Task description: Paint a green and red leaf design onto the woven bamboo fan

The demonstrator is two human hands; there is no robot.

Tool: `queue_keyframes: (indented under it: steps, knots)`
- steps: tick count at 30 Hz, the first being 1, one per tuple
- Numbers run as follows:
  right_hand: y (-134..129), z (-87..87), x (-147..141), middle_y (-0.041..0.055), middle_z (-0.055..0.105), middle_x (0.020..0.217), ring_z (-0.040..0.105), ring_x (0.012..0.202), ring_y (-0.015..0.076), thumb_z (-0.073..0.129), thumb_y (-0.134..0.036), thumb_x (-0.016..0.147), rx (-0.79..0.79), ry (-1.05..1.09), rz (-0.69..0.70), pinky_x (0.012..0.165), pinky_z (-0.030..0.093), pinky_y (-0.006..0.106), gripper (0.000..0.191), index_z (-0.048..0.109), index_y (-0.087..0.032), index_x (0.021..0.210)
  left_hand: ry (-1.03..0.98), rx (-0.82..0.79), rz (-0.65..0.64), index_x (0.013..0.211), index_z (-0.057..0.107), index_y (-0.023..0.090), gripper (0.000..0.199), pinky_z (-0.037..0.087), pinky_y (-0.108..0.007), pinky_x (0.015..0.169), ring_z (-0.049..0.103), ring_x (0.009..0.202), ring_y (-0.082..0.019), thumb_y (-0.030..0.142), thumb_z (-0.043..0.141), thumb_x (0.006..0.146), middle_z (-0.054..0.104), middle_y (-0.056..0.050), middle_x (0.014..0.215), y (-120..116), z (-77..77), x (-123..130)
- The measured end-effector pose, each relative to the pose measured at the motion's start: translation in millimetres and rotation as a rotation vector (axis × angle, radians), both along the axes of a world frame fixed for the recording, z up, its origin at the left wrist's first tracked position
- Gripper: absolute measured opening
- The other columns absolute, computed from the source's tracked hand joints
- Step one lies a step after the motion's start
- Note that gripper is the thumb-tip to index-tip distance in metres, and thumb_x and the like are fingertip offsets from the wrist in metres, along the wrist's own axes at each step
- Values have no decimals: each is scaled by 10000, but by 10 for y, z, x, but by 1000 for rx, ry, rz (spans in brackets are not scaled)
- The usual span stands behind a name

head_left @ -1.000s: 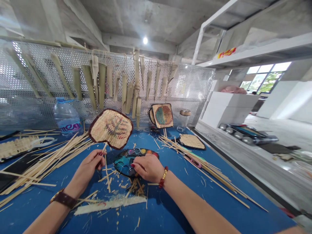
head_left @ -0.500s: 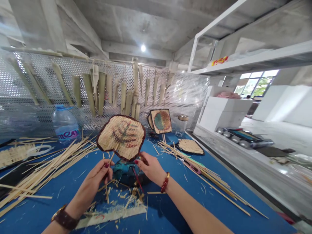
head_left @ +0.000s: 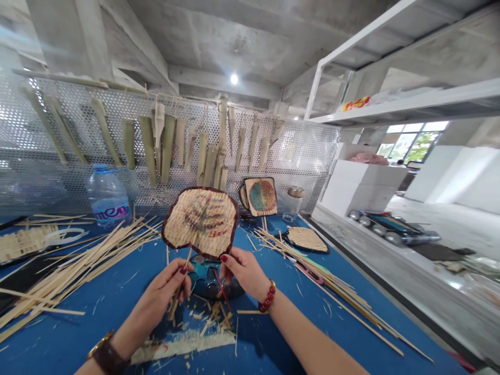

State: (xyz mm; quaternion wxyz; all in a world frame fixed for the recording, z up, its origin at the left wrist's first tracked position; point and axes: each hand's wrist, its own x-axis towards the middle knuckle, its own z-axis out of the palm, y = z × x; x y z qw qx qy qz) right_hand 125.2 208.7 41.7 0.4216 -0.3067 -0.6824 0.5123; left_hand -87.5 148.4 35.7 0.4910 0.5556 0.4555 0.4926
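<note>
A woven hand fan point(head_left: 201, 221) with a dark brown bound edge and a painted leaf-like pattern is held upright above the table. My left hand point(head_left: 172, 284) is closed around its thin stick handle, just below the woven face. My right hand point(head_left: 244, 273) pinches the lower right edge of the fan between thumb and fingers. Behind and below the fan sits a dark teal palette-like dish point(head_left: 209, 286), partly hidden by the fan and my hands. A thin red stick point(head_left: 222, 290) leans on it.
Bamboo strips lie in a bundle on the left point(head_left: 97, 250) and another on the right point(head_left: 332, 276). A water bottle point(head_left: 108, 200), a glass jar point(head_left: 292, 205), a painted square fan point(head_left: 261, 197) and a flat woven piece point(head_left: 307, 239) stand or lie farther back. Shavings litter the blue table point(head_left: 289, 333).
The fan and both hands appear slightly farther right and lower, along with a small shift of the whole view. Both hands keep their hold on the fan.
</note>
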Motion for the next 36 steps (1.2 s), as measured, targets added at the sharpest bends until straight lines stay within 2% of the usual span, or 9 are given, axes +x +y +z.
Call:
queue_keyframes:
  steps: [5,7,10,13,16,25,28,31,36]
  knots:
    - [-28,17,-31,11,654,625,558,450,98,566,-610,845,-52,56,9,467,434,214,448,528,-177,735,-296,-115,152,968,639,224,318,520,-264,741,642,735,-165,509,620,827,736,-40,845,14,50,-96]
    - [-32,-1,-47,7,652,620,560,448,99,579,-621,830,-78,54,27,462,439,213,456,530,-177,739,-412,-138,202,946,669,220,312,541,-283,747,669,780,-188,479,695,774,752,-61,914,51,58,-136]
    - [-39,-24,-68,3,651,630,569,454,103,591,-627,817,-112,49,78,455,446,213,454,539,-179,766,-487,-143,206,940,706,211,355,556,-270,712,688,795,-195,442,792,684,762,-62,925,90,66,-159]
    - [-49,-6,-74,0,661,689,587,497,106,649,-585,796,-99,65,117,495,479,221,422,575,-181,892,-486,-148,215,885,720,178,404,563,-259,721,701,780,-189,445,846,608,773,-69,899,96,60,-141]
    - [-51,14,-63,5,668,737,604,540,111,691,-546,780,-83,70,136,545,509,236,430,589,-182,985,-461,-150,223,883,720,158,437,565,-260,741,712,775,-186,475,842,606,780,-79,907,89,35,-122]
    - [-11,-78,-57,13,679,697,638,543,136,657,-581,793,-110,56,117,530,521,247,433,591,-171,914,-418,-116,231,827,713,146,413,566,-287,777,722,783,-198,496,817,635,784,-86,883,76,33,-103]
    - [-10,-63,-65,17,691,714,648,553,130,668,-576,788,-117,91,119,563,528,247,447,598,-166,949,-414,-124,234,829,708,152,388,562,-298,809,723,804,-199,487,805,657,784,-82,899,54,49,-82]
    - [-6,-36,-77,32,705,748,664,576,133,675,-578,784,-157,146,111,595,532,255,485,600,-156,1011,-388,-112,217,913,711,163,410,556,-319,852,722,862,-212,498,778,686,778,-89,971,38,60,-68]
    - [23,58,-46,42,709,763,669,598,133,696,-563,774,-168,238,34,664,540,283,492,608,-151,1027,-272,-92,111,1209,616,199,570,543,-327,881,709,949,-231,532,702,754,752,-99,1073,18,101,-69]
